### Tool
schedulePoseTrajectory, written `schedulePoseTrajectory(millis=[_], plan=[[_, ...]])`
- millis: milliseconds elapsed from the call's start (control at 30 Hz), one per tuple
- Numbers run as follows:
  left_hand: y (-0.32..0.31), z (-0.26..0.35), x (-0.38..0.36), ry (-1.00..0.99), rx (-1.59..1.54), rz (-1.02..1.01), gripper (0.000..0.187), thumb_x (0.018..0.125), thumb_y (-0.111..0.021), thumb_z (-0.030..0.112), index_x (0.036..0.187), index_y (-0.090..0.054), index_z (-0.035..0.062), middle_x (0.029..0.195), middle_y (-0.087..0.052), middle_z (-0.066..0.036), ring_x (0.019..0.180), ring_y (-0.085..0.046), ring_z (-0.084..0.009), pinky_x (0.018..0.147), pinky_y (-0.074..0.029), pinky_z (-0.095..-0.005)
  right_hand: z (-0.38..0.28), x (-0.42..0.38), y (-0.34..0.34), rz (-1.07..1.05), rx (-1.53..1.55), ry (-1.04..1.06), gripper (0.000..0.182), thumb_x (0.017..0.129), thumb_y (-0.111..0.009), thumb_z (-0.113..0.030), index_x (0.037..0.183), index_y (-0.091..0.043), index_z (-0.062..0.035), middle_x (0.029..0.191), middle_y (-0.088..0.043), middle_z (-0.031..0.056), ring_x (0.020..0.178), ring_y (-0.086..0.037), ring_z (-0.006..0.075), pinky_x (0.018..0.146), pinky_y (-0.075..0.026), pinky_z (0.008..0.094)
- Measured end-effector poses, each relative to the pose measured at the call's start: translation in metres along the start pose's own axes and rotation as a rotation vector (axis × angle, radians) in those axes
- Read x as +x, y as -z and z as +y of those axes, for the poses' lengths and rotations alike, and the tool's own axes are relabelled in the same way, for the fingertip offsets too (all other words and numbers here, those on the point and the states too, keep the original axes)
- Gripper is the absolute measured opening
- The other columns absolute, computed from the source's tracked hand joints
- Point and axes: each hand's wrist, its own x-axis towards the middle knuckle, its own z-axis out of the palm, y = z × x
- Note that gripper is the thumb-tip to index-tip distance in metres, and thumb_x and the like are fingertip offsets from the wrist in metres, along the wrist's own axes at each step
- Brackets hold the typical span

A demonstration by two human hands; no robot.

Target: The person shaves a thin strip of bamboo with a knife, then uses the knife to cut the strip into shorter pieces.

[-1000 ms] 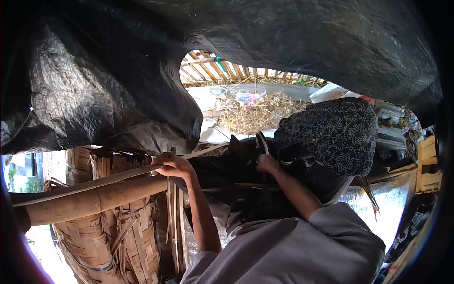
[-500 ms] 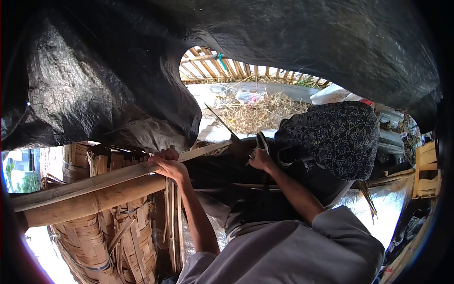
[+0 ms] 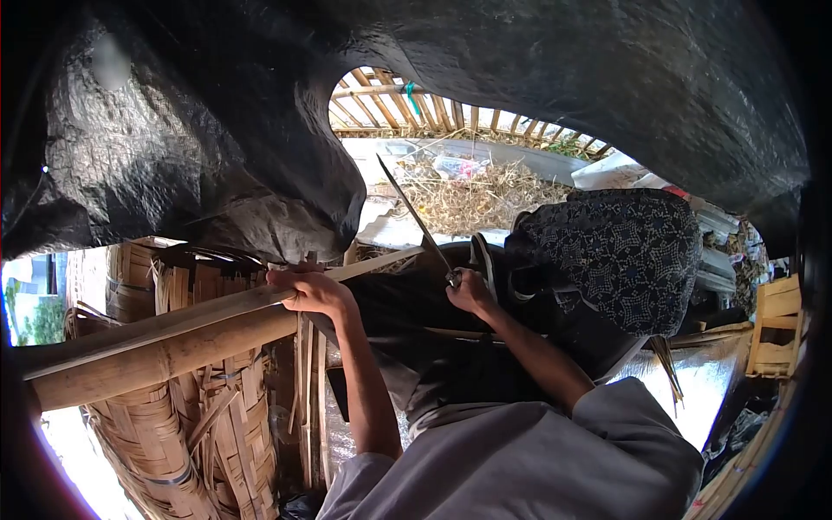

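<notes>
My left hand is closed around a long split bamboo strip. One length of the strip runs off to the left above a thick round bamboo pole, and its narrower end reaches right, over my dark-clothed lap. In my right hand is the handle of a long-bladed knife. Its thin dark blade slants up and to the left, past the end of the strip. Just beyond that hand is a dark shoe with a pale edge.
Woven bamboo baskets stand at the lower left. A black plastic sheet hangs low overhead. Dark patterned cloth lies at the right, with dry straw and a bamboo slat fence farther out.
The knife has drawn back from the strip's end, and its blade points more steeply upward. My left hand keeps hold of the strip, its wrist slightly turned.
</notes>
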Motion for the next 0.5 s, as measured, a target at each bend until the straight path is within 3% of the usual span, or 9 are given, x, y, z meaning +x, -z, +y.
schedulePoseTrajectory(millis=[100, 200, 233, 300, 367, 500], plan=[[-0.003, -0.001, -0.006, -0.022, -0.029, -0.001, 0.031, 0.092, -0.043, 0.029, 0.082, -0.050, 0.0001, 0.062, -0.037, 0.003, 0.053, -0.033, -0.0065, 0.043, -0.029, -0.0192, 0.005, -0.003, 0.004, -0.072, -0.073, -0.090, 0.019, 0.065, -0.058, -0.015, 0.075, -0.056, 0.0003, 0.070, -0.059, 0.0207, 0.074, -0.058, 0.0383, 0.066, -0.048, 0.0438], [-0.006, -0.001, -0.008, -0.016, -0.074, -0.040, 0.029, 0.092, -0.045, 0.027, 0.084, -0.051, -0.0006, 0.064, -0.037, 0.002, 0.057, -0.033, -0.0063, 0.047, -0.031, -0.0193, -0.002, -0.006, 0.007, -0.044, -0.062, -0.093, 0.018, 0.064, -0.058, -0.015, 0.074, -0.056, 0.0006, 0.070, -0.059, 0.0208, 0.075, -0.058, 0.0383, 0.067, -0.048, 0.0439], [-0.007, -0.009, -0.003, -0.061, -0.079, -0.029, 0.030, 0.090, -0.046, 0.034, 0.079, -0.049, 0.0061, 0.057, -0.037, 0.003, 0.048, -0.036, -0.0059, 0.039, -0.031, -0.0203, -0.007, -0.004, 0.007, -0.052, -0.067, -0.089, 0.018, 0.064, -0.058, -0.015, 0.074, -0.056, 0.0006, 0.070, -0.059, 0.0208, 0.075, -0.058, 0.0383, 0.067, -0.048, 0.0439], [-0.008, -0.013, -0.005, -0.037, -0.128, -0.036, 0.028, 0.091, -0.046, 0.033, 0.079, -0.049, 0.0081, 0.057, -0.037, 0.004, 0.048, -0.036, -0.0062, 0.040, -0.030, -0.0208, -0.013, -0.002, 0.006, 0.040, 0.050, 0.032, 0.017, 0.067, -0.060, -0.015, 0.072, -0.056, 0.0002, 0.069, -0.058, 0.0208, 0.075, -0.057, 0.0393, 0.066, -0.047, 0.0425], [-0.004, -0.017, -0.005, -0.058, -0.128, -0.105, 0.022, 0.091, -0.046, 0.031, 0.077, -0.046, 0.0131, 0.057, -0.037, 0.004, 0.047, -0.035, -0.0070, 0.042, -0.029, -0.0216, 0.000, -0.005, -0.005, 0.014, 0.043, -0.028, 0.018, 0.066, -0.061, -0.015, 0.074, -0.057, 0.0004, 0.071, -0.059, 0.0211, 0.075, -0.057, 0.0392, 0.066, -0.047, 0.0427], [-0.017, 0.005, -0.012, -0.183, 0.085, 0.005, 0.043, 0.093, -0.042, 0.025, 0.056, -0.034, 0.0045, 0.053, -0.030, 0.004, 0.053, -0.024, -0.0074, 0.046, -0.023, -0.0235, 0.052, -0.025, -0.009, -0.161, -0.164, -0.270, 0.024, 0.063, -0.062, -0.017, 0.079, -0.060, 0.0012, 0.074, -0.060, 0.0227, 0.081, -0.058, 0.0374, 0.070, -0.047, 0.0414]])
